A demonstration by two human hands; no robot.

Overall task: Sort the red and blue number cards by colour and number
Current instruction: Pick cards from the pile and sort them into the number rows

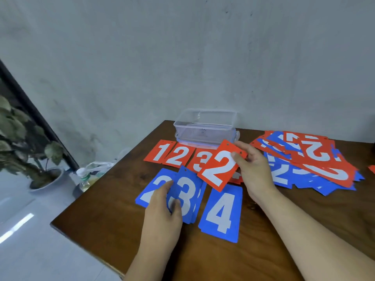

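Your right hand [253,169] pinches a red card reading "2" [220,167] by its top right corner, thumb on its face, tilted above the table [113,199]. Left of those fingers lie red cards "1" [160,152], "2" [179,156] and a partly covered "3" [199,161]. Your left hand [164,207] grips a blue "3" [186,195] between thumb and fingers, over a blue "2" [151,189]. A blue "4" [221,213] lies flat between your hands. The unsorted pile [310,161] sits right of your right fingers.
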